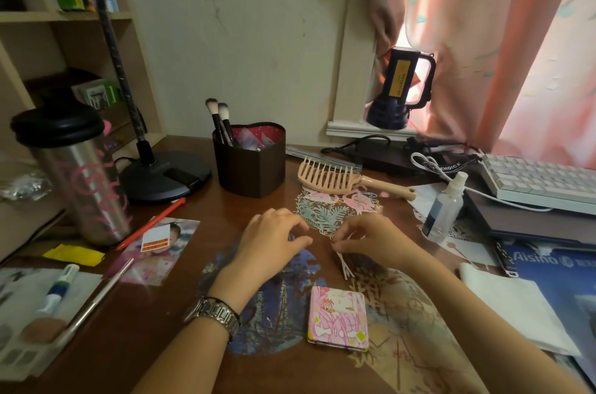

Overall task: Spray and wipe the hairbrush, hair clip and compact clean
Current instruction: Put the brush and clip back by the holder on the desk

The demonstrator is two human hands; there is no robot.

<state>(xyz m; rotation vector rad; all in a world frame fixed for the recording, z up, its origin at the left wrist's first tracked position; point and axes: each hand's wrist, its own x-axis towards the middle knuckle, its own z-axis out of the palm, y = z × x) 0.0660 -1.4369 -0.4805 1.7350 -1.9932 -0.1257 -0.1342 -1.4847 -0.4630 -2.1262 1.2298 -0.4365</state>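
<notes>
Peach hairbrush [335, 179], pink-patterned compact [337, 318], clear spray bottle [443, 209] with blue label, brown heart box [250, 167].

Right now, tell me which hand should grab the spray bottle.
Right. The spray bottle stands just beyond the right hand, though it pinches the hair clip; the left hand is farther.

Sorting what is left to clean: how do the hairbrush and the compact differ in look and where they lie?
The hairbrush is peach, long, with open teeth and a handle; the compact is a flat square with a pink patterned lid, closed. The hairbrush lies far back beside the heart-shaped box; the compact lies near the person, below the right hand. Both rest flat on the desk, untouched by either hand.
</notes>
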